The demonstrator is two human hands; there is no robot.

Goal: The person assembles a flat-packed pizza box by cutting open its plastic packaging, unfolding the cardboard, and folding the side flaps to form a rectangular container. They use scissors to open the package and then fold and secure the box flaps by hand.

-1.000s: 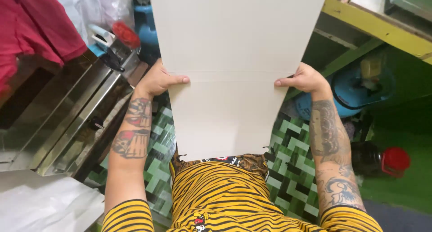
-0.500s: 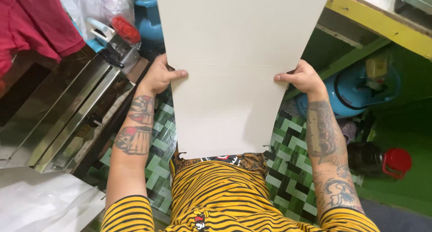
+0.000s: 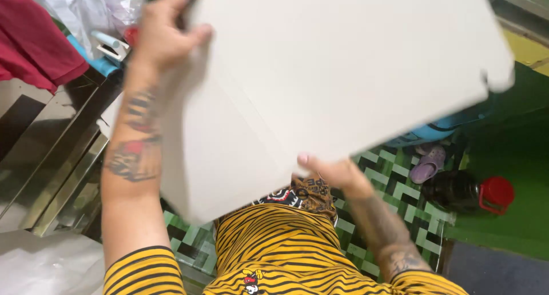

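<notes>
A large flat sheet of pale cardboard fills the upper middle of the view, tilted and turned clockwise. My left hand grips its upper left edge, fingers curled over the top. My right hand holds its lower edge from underneath, near my chest. A fold line runs across the sheet, and a small notch shows at its right corner. Below it I see my yellow and black striped shirt.
A metal counter with stepped rails stands at the left, with red cloth and plastic bags above it. Green patterned floor tiles, purple sandals, a dark bottle beside a red cup and a blue container lie at the right.
The sheet has swung from upright to tilted clockwise. My left hand rose to its upper left edge; my right hand dropped to the lower edge near my chest.
</notes>
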